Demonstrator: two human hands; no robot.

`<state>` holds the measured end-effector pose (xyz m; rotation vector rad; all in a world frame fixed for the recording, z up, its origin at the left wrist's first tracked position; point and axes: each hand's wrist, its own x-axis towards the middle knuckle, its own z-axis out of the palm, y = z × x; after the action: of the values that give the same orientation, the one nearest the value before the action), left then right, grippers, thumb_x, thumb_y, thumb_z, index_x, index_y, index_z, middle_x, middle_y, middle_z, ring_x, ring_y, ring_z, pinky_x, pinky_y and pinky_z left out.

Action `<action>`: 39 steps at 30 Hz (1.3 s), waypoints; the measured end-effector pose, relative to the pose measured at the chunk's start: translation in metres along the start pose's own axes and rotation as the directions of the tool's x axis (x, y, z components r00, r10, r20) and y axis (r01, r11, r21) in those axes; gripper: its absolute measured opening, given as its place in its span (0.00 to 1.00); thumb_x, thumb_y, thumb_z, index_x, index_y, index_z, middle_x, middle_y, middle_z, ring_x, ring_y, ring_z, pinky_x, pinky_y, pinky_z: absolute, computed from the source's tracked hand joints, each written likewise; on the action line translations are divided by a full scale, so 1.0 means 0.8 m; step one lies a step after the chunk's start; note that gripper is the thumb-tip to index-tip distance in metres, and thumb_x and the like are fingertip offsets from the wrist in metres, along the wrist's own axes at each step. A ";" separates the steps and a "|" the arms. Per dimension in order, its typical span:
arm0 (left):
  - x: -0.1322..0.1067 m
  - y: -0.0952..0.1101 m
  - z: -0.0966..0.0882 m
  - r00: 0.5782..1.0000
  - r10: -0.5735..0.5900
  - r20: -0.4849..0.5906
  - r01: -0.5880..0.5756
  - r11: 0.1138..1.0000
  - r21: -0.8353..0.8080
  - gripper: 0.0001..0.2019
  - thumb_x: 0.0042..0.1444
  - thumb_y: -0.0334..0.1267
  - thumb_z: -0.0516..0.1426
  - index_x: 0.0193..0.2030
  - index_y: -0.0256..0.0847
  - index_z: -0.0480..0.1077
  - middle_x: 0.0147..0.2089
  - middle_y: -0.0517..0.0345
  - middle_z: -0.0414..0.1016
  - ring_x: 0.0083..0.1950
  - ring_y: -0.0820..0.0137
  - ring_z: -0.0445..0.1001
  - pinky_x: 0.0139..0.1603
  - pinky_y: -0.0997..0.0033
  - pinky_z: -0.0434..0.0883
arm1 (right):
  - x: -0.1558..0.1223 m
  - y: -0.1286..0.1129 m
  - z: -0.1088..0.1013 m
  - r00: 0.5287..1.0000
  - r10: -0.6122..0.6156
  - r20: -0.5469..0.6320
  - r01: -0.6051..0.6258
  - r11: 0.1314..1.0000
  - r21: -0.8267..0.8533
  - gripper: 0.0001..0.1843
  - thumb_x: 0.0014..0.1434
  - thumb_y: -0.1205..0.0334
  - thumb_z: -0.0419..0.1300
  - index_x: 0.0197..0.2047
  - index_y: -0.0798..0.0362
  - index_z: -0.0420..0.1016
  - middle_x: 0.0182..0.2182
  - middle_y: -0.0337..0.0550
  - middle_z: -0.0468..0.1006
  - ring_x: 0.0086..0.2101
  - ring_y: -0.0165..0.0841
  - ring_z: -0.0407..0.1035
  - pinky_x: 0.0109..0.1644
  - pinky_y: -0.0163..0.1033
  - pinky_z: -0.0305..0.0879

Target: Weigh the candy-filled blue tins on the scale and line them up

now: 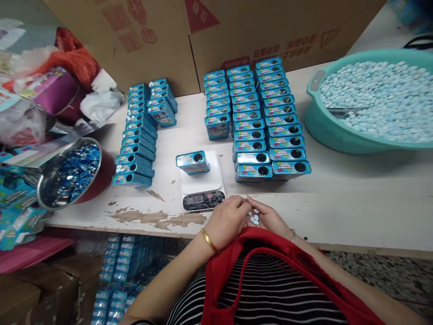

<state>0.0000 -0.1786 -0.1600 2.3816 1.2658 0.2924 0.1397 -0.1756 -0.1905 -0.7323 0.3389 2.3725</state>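
My right hand [273, 218] is cupped, palm up, near the table's front edge, with several pale blue candies [254, 220] lying in it. My left hand [228, 217] reaches over that palm with its fingers bent and together; whatever its fingertips hold is hidden. Just beyond my left hand is a white digital scale [214, 178] with a lit display. A blue candy tin [193, 163] stands upright on the scale, the round hole in its top uncovered.
Blue tins [250, 122] stand in rows behind the scale, and tins with candies showing [138, 135] stand left. A teal basin [352, 140] of candies is at right. A metal bowl [98, 176] holds blue caps. A cardboard box [162, 45] closes off the back.
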 end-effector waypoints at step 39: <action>0.008 -0.052 -0.102 0.939 -0.021 -0.343 0.051 0.996 0.078 0.08 0.60 0.37 0.54 0.46 0.43 0.70 0.42 0.55 0.72 0.43 0.67 0.69 0.43 0.65 0.64 | 0.016 0.001 0.073 0.987 -0.117 0.108 0.119 0.993 -0.013 0.19 0.67 0.62 0.45 0.48 0.63 0.72 0.41 0.52 0.79 0.40 0.30 0.75 0.52 0.37 0.69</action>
<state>-0.0574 -0.1312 -0.1070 2.4496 1.4985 0.6785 0.1063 -0.1465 -0.1499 -0.6140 0.2219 2.2950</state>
